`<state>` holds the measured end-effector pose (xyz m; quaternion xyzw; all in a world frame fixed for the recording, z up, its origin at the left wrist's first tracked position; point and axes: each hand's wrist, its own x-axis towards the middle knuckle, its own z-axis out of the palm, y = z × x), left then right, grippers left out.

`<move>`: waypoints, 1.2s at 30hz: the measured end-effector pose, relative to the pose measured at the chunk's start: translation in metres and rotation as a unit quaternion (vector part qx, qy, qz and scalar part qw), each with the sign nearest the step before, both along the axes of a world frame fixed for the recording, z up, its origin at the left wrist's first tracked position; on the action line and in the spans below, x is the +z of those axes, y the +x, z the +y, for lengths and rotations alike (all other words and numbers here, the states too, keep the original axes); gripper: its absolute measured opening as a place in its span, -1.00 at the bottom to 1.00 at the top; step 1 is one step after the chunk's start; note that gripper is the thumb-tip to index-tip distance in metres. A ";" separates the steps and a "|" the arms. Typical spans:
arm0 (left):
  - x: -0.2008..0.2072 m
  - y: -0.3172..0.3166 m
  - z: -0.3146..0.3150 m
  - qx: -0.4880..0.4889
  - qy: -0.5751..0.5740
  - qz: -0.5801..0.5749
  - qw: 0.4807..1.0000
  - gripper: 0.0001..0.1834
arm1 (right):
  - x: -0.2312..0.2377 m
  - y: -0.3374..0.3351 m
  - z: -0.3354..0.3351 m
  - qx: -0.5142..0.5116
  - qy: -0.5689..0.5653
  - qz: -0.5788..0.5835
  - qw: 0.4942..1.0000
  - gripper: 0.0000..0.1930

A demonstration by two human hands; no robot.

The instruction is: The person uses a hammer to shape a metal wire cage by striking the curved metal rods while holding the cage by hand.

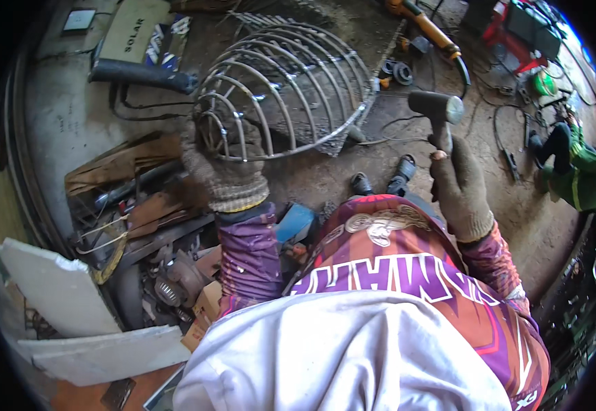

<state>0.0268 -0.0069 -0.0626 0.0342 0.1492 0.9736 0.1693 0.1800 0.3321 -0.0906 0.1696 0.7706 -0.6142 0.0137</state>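
A curved cage of welded metal rods (281, 92) stands in front of me, rounded at its left end and wider toward the right. My left hand (226, 161), in a knitted work glove, is closed around rods at the cage's near left end; some fingers are hidden behind the bars. Gripped upright in my gloved right hand (461, 185) is a hammer (429, 107) with a thick cylindrical head. The hammer head is to the right of the cage and apart from it.
An orange angle grinder (426, 27) lies at the far right. Scrap and brown sheet pieces (130, 164) crowd the left, beside white boards (58, 284). A person in green (578, 171) is at the right edge. Cables (503, 137) cross the floor.
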 end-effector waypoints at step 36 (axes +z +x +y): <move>0.011 0.064 0.093 0.412 -0.785 0.347 0.306 -0.52 | 0.033 0.010 -0.029 0.168 0.230 0.126 0.950 -0.58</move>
